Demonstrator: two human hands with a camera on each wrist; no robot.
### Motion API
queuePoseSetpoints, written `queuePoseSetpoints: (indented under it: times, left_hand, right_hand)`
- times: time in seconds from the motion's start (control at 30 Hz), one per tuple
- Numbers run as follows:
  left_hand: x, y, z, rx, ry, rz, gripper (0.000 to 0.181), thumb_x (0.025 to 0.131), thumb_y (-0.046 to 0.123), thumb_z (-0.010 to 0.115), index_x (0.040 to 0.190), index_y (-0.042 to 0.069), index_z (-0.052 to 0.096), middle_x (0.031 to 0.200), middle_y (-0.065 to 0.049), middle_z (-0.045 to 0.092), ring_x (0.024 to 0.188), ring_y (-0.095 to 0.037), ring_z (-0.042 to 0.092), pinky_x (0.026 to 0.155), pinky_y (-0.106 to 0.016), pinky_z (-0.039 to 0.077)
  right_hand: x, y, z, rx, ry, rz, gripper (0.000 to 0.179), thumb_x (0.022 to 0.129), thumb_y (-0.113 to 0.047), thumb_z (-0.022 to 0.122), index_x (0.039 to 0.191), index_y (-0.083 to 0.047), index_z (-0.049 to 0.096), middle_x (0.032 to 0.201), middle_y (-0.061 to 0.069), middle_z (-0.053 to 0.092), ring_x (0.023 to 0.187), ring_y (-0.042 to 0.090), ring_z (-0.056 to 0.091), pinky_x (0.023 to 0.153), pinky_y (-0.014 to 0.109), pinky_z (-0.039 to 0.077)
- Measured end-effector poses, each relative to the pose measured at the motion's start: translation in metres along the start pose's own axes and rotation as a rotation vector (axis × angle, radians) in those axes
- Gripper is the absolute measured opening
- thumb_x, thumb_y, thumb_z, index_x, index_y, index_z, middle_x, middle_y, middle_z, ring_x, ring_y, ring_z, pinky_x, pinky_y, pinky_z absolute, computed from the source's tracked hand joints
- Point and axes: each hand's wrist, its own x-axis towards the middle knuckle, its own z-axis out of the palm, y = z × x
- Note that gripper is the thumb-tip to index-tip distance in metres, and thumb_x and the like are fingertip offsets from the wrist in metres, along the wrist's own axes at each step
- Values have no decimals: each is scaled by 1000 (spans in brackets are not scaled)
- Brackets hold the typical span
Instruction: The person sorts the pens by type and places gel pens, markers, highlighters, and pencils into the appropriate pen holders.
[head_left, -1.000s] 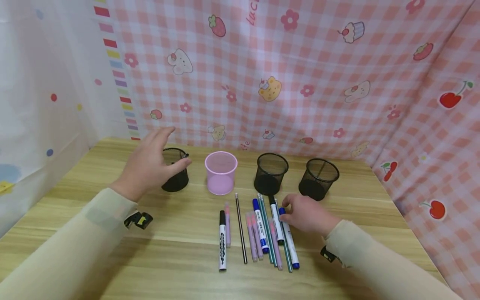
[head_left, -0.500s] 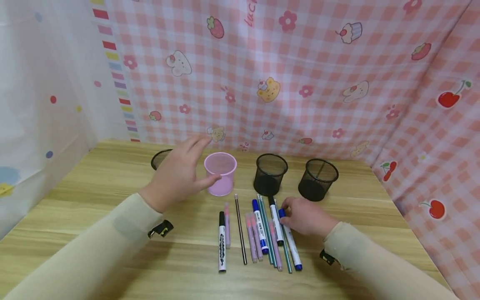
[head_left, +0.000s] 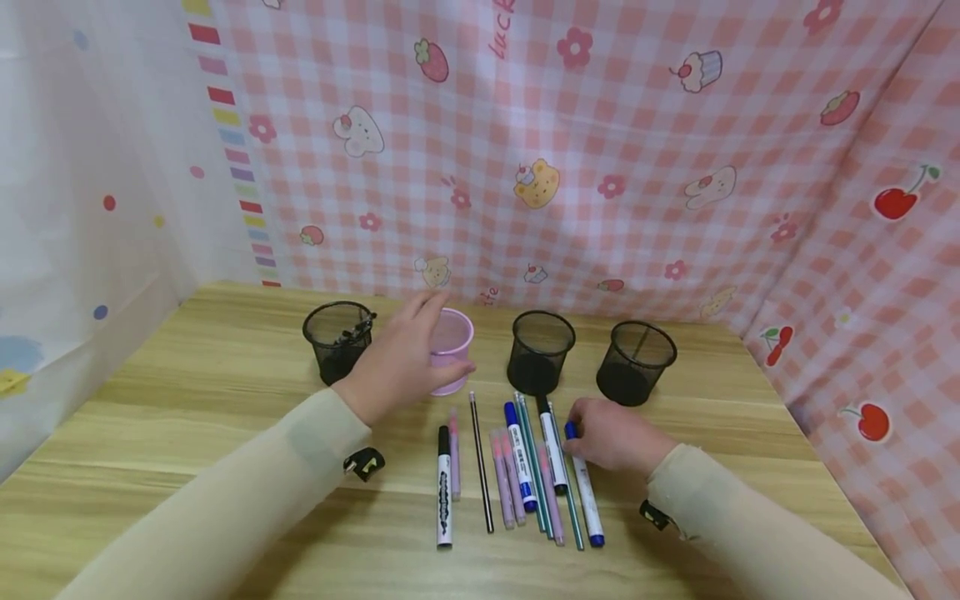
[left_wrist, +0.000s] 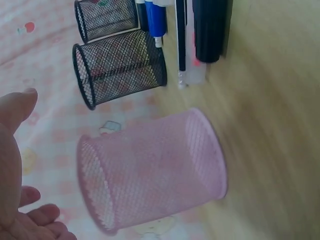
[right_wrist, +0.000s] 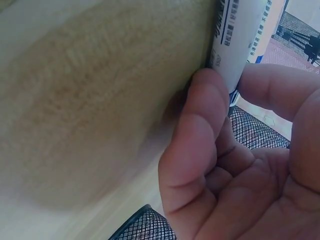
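My left hand (head_left: 397, 358) is over the near left side of a pink mesh pen cup (left_wrist: 155, 165), fingers and thumb spread. In the left wrist view, a gap separates them from the cup. My right hand (head_left: 618, 437) pinches a white whiteboard marker with blue ends (head_left: 587, 500) near its upper end, between thumb and fingers. The marker lies slanted at the right of a row of pens. Beside it are a black-capped marker (head_left: 553, 450), a teal pencil (head_left: 574, 512), another blue-capped marker (head_left: 521, 458) and several pink-tipped pens (head_left: 507, 492).
Black mesh cups stand at the middle (head_left: 537, 367) and right (head_left: 628, 379) behind the pens. The left black cup (head_left: 330, 350) holds small dark items. A dark striped pencil (head_left: 482, 467) and a black-capped marker (head_left: 445, 492) lie left of the pens. Patterned cloth (head_left: 480, 167) hangs behind.
My left hand has moved right from the left black cup to the pink cup. The marker in my right hand has shifted slightly right, its lower end away from the teal pencil.
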Motion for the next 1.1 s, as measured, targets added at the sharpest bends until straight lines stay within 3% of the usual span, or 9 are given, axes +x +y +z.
queuePoseSetpoints:
  times: [0.2,0.47,0.67,0.87,1.1]
  left_hand:
    - [5,-7,9,-83,-5,-96,109,85,56,84,165,7,28,169,-15,32,132,-36,57,102,-53,58]
    - [11,-17,21,-195,-37,-221,120,79,56,88,168,13,21,168,-17,31,125,-37,63,99,-55,59]
    - [15,-25,26,-318,-43,-314,119,79,57,88,167,11,22,153,-20,44,126,-37,61,104,-56,55]
    - [17,-30,30,-435,-55,-344,114,81,51,88,165,7,23,148,-20,53,131,-37,60,109,-55,52]
    - [19,-34,34,-478,-61,-351,112,82,47,87,165,8,22,151,-22,51,135,-38,57,111,-55,51]
  right_hand:
    - [0,-3,1,-22,0,8,30,93,-27,80,111,-6,68,93,3,67,81,18,59,78,37,55]
    - [-1,-3,3,-19,1,20,31,93,-27,80,111,-6,67,92,2,65,80,17,59,77,36,55]
    - [-1,-2,3,-13,3,19,32,93,-27,80,113,-5,67,93,3,66,81,18,59,77,37,55]
    - [0,-3,2,-8,3,19,31,93,-26,81,112,-6,67,93,3,66,81,18,59,77,37,55]
    - [0,-3,2,-11,4,27,34,94,-28,80,115,-5,68,94,3,67,82,18,59,78,37,56]
